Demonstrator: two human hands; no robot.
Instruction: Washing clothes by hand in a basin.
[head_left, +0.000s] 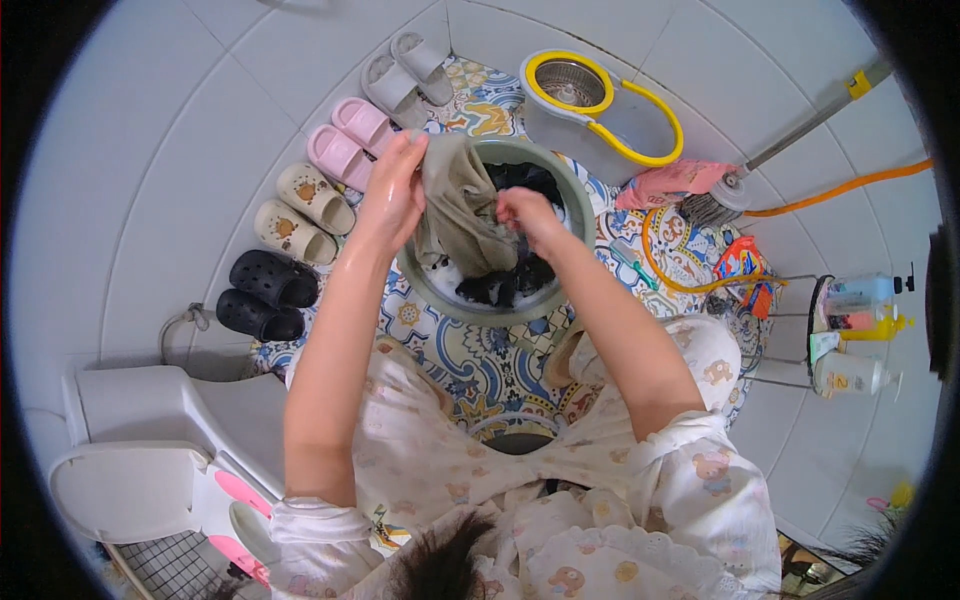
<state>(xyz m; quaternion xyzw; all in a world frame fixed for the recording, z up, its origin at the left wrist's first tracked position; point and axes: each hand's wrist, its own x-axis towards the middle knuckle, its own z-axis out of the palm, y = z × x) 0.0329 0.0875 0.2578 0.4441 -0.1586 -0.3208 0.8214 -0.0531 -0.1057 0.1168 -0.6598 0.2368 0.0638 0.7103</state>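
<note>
Wet olive-grey cloth hangs bunched over a round green basin on the tiled floor. My left hand grips its upper left edge, raised above the basin's left rim. At the cloth's right side is my right hand, slightly blurred, with its fingers curled against the fabric; the fingertips are partly hidden. Dark wet clothes and white suds fill the basin below.
Slippers and clogs line the left wall. A mop bucket stands behind the basin. To the right lie a green-handled brush, an orange hose and a mop head. A bottle rack is farther right, a toilet lower left.
</note>
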